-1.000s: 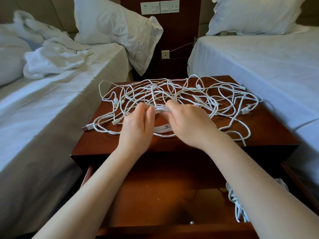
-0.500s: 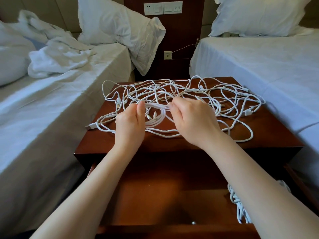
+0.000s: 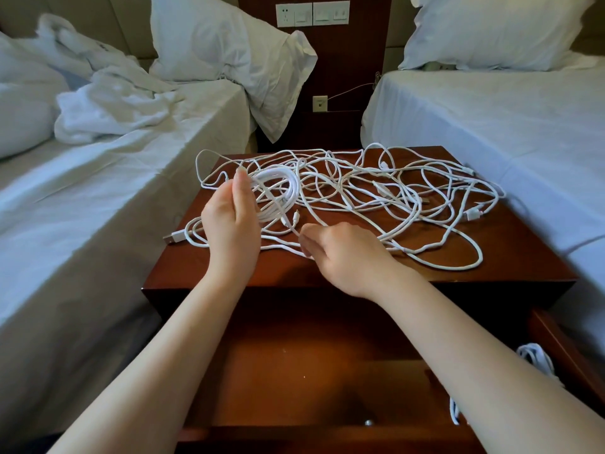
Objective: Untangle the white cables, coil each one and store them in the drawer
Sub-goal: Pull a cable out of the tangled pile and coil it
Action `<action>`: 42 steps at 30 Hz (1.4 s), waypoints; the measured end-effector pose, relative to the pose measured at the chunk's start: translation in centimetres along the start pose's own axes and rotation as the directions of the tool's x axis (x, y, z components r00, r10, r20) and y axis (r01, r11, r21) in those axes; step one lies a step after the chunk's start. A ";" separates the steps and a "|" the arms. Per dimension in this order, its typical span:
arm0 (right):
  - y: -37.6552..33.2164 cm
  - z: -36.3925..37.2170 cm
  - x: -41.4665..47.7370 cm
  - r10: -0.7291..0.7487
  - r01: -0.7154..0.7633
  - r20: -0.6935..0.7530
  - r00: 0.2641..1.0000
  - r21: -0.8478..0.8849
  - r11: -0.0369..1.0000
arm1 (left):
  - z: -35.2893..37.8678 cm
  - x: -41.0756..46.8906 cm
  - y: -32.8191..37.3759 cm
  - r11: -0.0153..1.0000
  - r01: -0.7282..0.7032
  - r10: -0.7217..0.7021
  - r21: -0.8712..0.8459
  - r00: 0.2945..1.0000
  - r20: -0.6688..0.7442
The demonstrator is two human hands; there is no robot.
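Now, head view: left hand (image 3: 230, 221) gripping half-wound coil (image 3: 281, 188), holding it upright above nightstand (image 3: 523, 257) top. Right hand (image 3: 343, 257), nearer to loose strand, pinching it just below and right of coil. Strand leading into tangle (image 3: 409, 198) spreading rightward; crossing loops likely snagging next pull. Open drawer (image 3: 294, 371) lying below both hands, finished bundle (image 3: 533, 355) sitting at its right side.

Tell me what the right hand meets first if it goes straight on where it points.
Likely the coil in the left hand: the right hand, pinching a strand, points left and away toward it. Depth is unclear.
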State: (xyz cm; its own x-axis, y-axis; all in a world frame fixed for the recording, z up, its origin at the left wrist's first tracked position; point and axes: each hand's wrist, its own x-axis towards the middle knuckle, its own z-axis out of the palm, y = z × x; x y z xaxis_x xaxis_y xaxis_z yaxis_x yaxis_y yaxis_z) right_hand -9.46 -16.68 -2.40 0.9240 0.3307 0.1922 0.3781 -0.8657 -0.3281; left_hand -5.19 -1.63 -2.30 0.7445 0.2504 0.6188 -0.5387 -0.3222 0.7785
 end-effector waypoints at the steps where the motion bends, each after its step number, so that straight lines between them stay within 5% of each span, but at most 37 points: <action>1: 0.2 0.1 0.0 -0.006 0.006 -0.011 1.000 0.015 1.000 | -0.1 0.0 0.4 0.999 0.030 -0.029 -0.043 0.999 0.022; 6: 1.0 -0.3 0.1 -0.008 0.010 -0.040 0.999 0.037 0.999 | 0.2 -0.3 1.5 0.929 0.268 -0.191 -0.256 0.938 0.289; 10: 2.1 -1.1 0.1 -0.020 0.026 -0.121 0.992 0.052 0.998 | 0.2 -0.7 1.9 0.883 0.338 -0.142 -0.326 0.854 0.501; 19: 4.3 -1.8 -0.1 -0.133 0.120 -0.372 0.919 -0.057 0.991 | -0.3 -1.6 2.8 0.980 0.195 -0.113 -0.039 0.711 0.694; 31: 4.5 -2.3 0.1 -0.310 0.183 -0.580 0.753 -0.268 0.946 | -0.2 -2.0 3.2 0.997 0.025 -0.070 0.066 0.498 0.864; 42: 3.7 -1.6 0.7 -0.254 0.169 -0.665 0.703 -0.190 0.967 | 0.9 -1.9 1.2 0.970 0.177 -0.241 0.164 0.683 0.689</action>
State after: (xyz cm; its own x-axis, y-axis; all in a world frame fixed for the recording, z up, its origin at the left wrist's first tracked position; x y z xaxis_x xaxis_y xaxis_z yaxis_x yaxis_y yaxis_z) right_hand -7.54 -20.27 -2.04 0.5149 0.2022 0.8331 0.5112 -0.8525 -0.1091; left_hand -6.92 -3.30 -2.68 0.9104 -0.3802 0.1630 -0.3264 -0.4182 0.8477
